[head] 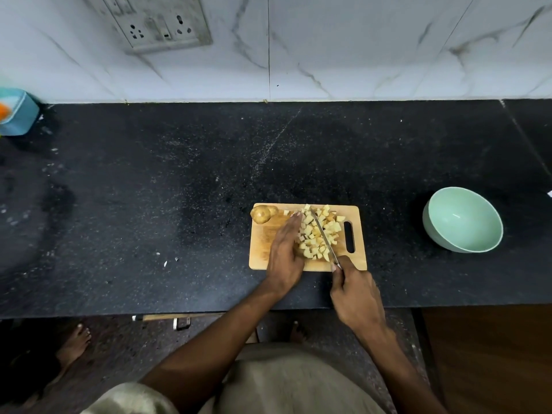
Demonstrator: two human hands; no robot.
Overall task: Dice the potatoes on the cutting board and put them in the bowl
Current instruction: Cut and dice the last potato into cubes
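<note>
A wooden cutting board [263, 258] lies on the black counter. On it sits a heap of pale yellow diced potato [316, 234], with a whole unpeeled potato [261, 214] at the board's far left corner. My left hand [285, 252] rests flat, fingers together, against the left side of the heap. My right hand [357, 297] grips the handle of a knife [324, 234]; its blade lies across the dice, pointing away from me. A mint green bowl [463, 219] stands to the right of the board, with nothing visible inside.
A black speckled counter [149, 189] meets a white marble wall with a socket panel [158, 20]. A blue container [16, 112] stands at the far left. A bare foot [73, 343] of another person shows on the floor at lower left.
</note>
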